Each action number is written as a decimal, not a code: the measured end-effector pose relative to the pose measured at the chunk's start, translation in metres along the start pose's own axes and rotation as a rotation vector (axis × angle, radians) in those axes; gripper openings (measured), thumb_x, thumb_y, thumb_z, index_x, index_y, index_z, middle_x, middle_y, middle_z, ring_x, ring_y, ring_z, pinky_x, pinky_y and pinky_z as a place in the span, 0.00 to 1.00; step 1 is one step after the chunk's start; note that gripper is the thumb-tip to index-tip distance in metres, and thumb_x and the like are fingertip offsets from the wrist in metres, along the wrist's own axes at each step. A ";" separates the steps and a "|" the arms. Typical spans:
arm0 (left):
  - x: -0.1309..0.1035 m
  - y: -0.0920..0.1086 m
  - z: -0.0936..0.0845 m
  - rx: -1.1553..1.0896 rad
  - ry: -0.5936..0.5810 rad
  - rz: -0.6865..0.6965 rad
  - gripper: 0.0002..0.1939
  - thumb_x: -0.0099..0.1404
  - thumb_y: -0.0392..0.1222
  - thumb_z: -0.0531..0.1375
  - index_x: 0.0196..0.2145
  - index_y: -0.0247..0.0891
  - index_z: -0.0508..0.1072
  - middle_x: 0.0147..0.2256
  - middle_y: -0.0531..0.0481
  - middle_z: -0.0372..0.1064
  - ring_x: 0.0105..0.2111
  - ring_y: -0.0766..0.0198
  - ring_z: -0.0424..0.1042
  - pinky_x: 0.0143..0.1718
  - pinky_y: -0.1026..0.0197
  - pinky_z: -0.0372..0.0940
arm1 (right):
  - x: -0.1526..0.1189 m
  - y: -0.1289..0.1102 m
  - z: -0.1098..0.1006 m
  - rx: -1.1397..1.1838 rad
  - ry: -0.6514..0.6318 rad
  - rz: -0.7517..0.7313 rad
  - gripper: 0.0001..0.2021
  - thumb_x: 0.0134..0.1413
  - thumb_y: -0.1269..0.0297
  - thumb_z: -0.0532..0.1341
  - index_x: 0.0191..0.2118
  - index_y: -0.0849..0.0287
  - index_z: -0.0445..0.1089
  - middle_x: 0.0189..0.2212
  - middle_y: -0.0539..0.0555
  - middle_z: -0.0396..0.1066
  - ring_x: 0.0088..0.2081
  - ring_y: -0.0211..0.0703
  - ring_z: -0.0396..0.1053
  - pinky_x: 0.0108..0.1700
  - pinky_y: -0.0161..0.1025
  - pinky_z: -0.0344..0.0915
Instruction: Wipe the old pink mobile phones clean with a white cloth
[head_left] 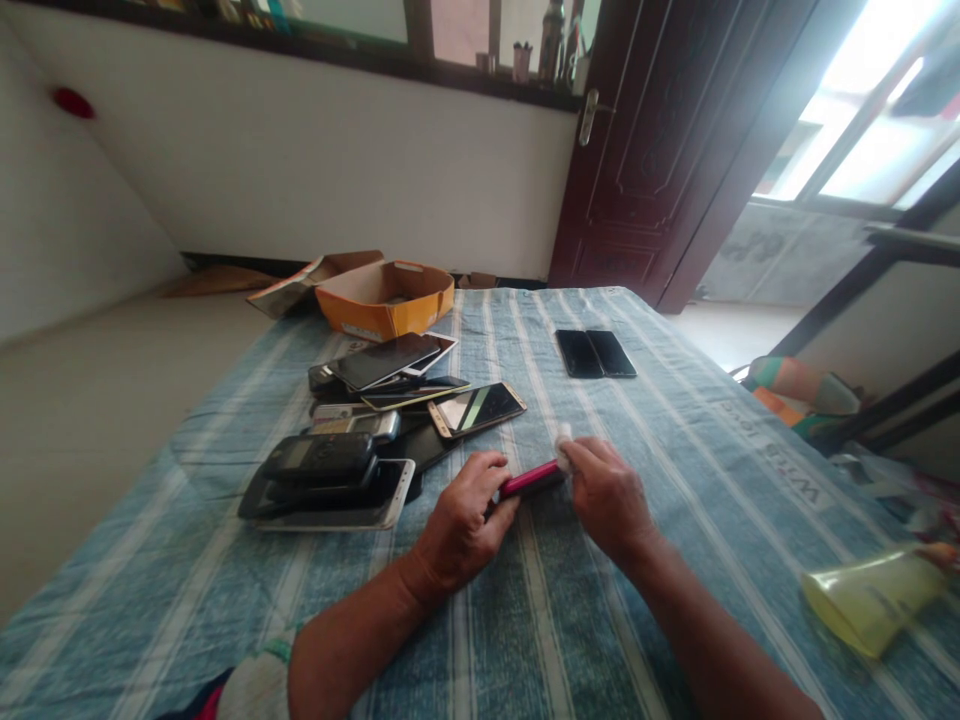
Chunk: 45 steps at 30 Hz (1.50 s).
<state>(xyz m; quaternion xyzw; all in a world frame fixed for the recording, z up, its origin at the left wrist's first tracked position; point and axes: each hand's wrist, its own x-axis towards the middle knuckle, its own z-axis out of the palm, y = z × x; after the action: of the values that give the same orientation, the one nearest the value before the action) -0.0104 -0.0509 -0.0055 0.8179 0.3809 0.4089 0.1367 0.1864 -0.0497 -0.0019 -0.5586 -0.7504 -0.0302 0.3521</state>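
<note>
A phone with a pink edge is tilted on its side above the striped cloth. My left hand grips its left end between thumb and fingers. At the other end, my right hand pinches a white tissue against the phone's edge. Just beyond my left hand lies a gold-framed phone, screen up. To the left are piled several more phones, among them a black handset on top of a white-framed phone.
An orange cardboard box with its lid folded back stands at the table's far edge. Two dark phones lie side by side at the back right. A yellow translucent plastic thing is at the right. The table has a blue striped cloth.
</note>
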 end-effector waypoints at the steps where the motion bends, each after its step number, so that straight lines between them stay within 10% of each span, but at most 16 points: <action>1: 0.000 0.000 0.000 -0.002 0.009 0.028 0.04 0.64 0.33 0.55 0.38 0.36 0.68 0.42 0.43 0.68 0.41 0.60 0.72 0.40 0.60 0.72 | 0.000 0.003 0.000 0.053 -0.009 0.053 0.18 0.52 0.81 0.51 0.41 0.59 0.74 0.34 0.55 0.72 0.37 0.43 0.69 0.40 0.36 0.64; 14: -0.006 -0.015 0.006 0.198 0.052 0.268 0.10 0.65 0.30 0.53 0.44 0.31 0.68 0.46 0.37 0.68 0.46 0.55 0.71 0.46 0.56 0.71 | -0.003 0.015 0.018 0.532 0.073 0.268 0.20 0.46 0.77 0.52 0.40 0.57 0.76 0.36 0.52 0.75 0.38 0.42 0.73 0.42 0.38 0.67; 21: -0.005 -0.001 0.000 0.053 -0.172 0.078 0.08 0.58 0.35 0.63 0.37 0.35 0.71 0.47 0.41 0.67 0.46 0.55 0.70 0.46 0.54 0.70 | -0.003 0.017 0.015 0.440 0.004 0.243 0.19 0.47 0.78 0.53 0.41 0.58 0.76 0.35 0.53 0.75 0.38 0.42 0.72 0.41 0.38 0.67; 35: -0.013 -0.021 0.014 0.126 -0.096 -0.006 0.33 0.59 0.34 0.57 0.61 0.32 0.55 0.54 0.34 0.64 0.56 0.48 0.65 0.54 0.45 0.65 | -0.023 -0.046 0.016 0.068 -0.134 -0.366 0.15 0.64 0.73 0.48 0.33 0.64 0.71 0.32 0.58 0.68 0.39 0.47 0.64 0.41 0.42 0.67; 45: -0.007 -0.012 0.012 0.144 -0.138 -0.065 0.39 0.53 0.38 0.65 0.59 0.31 0.55 0.51 0.34 0.66 0.52 0.47 0.67 0.52 0.45 0.67 | -0.013 -0.010 0.015 -0.134 -0.130 -0.201 0.14 0.61 0.77 0.49 0.45 0.62 0.70 0.41 0.60 0.69 0.49 0.51 0.62 0.48 0.45 0.67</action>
<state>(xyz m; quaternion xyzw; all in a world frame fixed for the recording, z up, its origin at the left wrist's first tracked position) -0.0099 -0.0467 -0.0238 0.8390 0.4254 0.3186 0.1165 0.1714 -0.0572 -0.0170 -0.5037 -0.8201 -0.0789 0.2598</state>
